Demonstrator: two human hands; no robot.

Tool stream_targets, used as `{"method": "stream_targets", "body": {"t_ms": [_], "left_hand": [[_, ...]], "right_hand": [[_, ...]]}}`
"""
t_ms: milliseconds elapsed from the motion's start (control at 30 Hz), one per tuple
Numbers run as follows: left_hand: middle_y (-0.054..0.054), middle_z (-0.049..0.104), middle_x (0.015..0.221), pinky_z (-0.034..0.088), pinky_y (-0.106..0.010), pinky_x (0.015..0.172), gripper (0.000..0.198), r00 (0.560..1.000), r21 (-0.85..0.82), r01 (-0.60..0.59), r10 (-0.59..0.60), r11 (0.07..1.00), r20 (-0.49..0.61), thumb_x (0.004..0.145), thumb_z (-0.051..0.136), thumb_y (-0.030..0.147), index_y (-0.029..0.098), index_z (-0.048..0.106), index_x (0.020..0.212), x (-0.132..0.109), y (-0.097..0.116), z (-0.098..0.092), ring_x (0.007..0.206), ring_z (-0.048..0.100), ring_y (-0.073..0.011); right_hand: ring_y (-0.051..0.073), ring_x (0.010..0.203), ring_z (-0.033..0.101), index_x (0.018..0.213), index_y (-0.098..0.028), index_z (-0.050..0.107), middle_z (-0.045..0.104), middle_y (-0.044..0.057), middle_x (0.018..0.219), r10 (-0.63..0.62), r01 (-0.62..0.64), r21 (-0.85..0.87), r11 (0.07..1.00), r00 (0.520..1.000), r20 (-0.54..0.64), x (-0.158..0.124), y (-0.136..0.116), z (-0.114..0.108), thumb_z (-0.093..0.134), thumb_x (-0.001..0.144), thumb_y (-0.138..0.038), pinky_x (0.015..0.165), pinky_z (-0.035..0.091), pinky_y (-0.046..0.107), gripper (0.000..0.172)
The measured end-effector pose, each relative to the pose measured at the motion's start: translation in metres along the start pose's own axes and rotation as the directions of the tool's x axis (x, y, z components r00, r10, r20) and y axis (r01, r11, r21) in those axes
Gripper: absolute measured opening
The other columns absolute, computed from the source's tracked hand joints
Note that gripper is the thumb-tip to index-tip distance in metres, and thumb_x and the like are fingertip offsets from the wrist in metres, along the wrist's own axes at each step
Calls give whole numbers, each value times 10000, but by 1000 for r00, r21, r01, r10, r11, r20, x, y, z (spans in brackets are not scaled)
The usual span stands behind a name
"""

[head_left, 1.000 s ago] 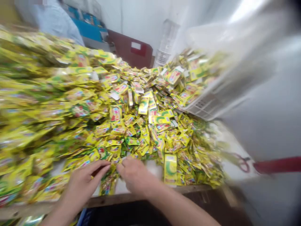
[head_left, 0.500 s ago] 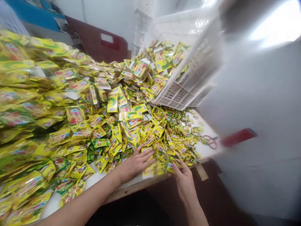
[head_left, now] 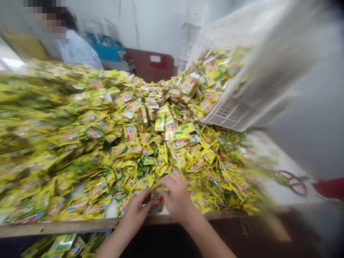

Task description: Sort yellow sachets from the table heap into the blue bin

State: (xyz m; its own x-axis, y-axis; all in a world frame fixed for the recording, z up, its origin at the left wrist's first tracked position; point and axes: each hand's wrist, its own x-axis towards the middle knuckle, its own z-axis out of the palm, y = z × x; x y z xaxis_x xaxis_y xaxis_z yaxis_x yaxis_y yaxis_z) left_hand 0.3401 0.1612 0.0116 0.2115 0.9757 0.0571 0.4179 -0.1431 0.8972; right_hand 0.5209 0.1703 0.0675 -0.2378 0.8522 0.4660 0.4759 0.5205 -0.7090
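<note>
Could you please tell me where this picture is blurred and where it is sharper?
In the head view, the white plastic lattice basket blurs and stretches toward the right edge; in the same head view, glossy yellow packets smear at far left, while a yellow-and-green cardboard carton near the middle looks sharper.

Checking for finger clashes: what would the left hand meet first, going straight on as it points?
Beyond the small printed pack in the left hand, likely the right hand, though depth is unclear.

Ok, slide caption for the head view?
Left hand and right hand hold a small printed yellow-green pack before heaped glossy yellow packets.
</note>
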Motion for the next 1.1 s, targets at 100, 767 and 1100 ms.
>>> {"method": "stream_targets", "body": {"t_ms": [100, 767, 1100], "left_hand": [[-9, 691, 788, 494, -261, 690, 203, 1000, -126, 16, -16, 992, 0, 836, 635, 332, 215, 705, 987, -6, -6, 0, 757, 623, -194], [-18, 667, 752, 460, -256, 676, 220, 996, -418, 84, -84, 904, 20, 788, 669, 396, 182, 699, 831, -7, -9, 2, 727, 584, -186], [-28, 685, 814, 466, -276, 729, 242, 996, -445, 86, -82, 892, 30, 772, 682, 365, 176, 714, 918, -15, -5, -2, 786, 595, -203]], "right_hand": [[213, 882, 503, 882, -193, 628, 567, 67, 904, -45, 81, -238, 968, 987, 152, 1, -2, 13, 556, 838, -115, 719, 425, 311, 114], [172, 755, 532, 846, -204, 616, 551, 32, 846, 119, 105, -464, 879, 896, 428, 12, -18, 1, 617, 852, -180, 648, 410, 267, 25], [211, 976, 530, 842, -214, 663, 605, 61, 1022, 2, 124, -281, 952, 912, 411, 8, -9, 6, 589, 882, -152, 825, 445, 327, 104]]}}
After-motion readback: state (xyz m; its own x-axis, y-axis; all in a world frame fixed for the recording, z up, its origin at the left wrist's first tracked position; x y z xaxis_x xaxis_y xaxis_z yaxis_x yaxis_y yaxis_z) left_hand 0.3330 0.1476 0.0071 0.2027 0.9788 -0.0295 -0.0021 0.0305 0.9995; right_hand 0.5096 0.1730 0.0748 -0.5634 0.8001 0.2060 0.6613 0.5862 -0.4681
